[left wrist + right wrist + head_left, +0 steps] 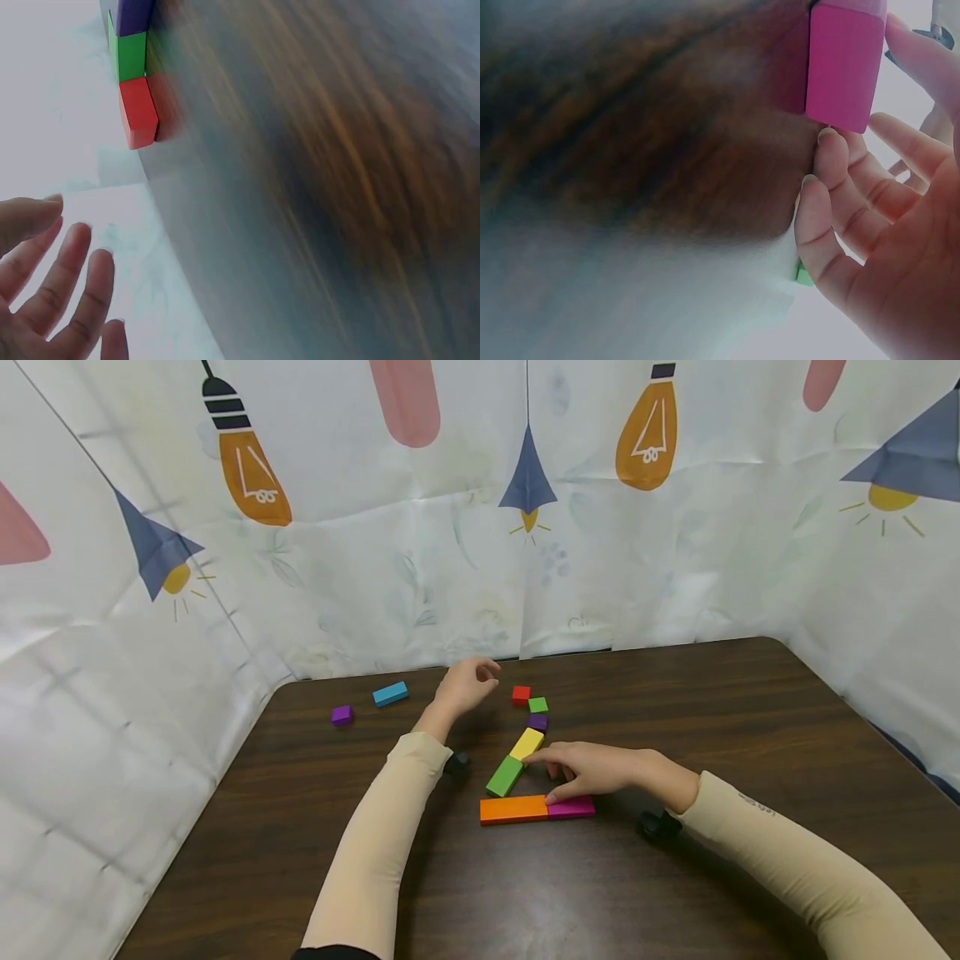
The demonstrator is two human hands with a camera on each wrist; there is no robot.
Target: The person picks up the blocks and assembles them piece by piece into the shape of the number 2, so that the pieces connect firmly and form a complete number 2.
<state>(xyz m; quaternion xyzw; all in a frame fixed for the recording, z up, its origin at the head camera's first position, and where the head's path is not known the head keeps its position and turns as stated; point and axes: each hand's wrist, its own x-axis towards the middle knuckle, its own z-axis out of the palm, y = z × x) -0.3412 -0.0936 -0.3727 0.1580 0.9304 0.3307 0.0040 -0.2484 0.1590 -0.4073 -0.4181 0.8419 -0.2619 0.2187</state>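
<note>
My left hand [467,685] hovers over the far part of the table, left of a red block [521,695], with loosely bent fingers and nothing in them. From that red block a curved row runs toward me: a small green block [537,704], a dark purple block [537,722], a yellow block [527,744] and a longer green block [505,777]. Across its near end lie an orange block [513,810] and a magenta block [572,807], end to end. My right hand [600,768] reaches over these, index fingertip by the yellow block, thumb at the magenta block's edge near the orange one.
Farther left on the dark wooden table [300,827] lie a blue block [390,694] and a small purple block [342,716]. A white printed curtain [465,577] hangs behind the table's back edge and along its sides.
</note>
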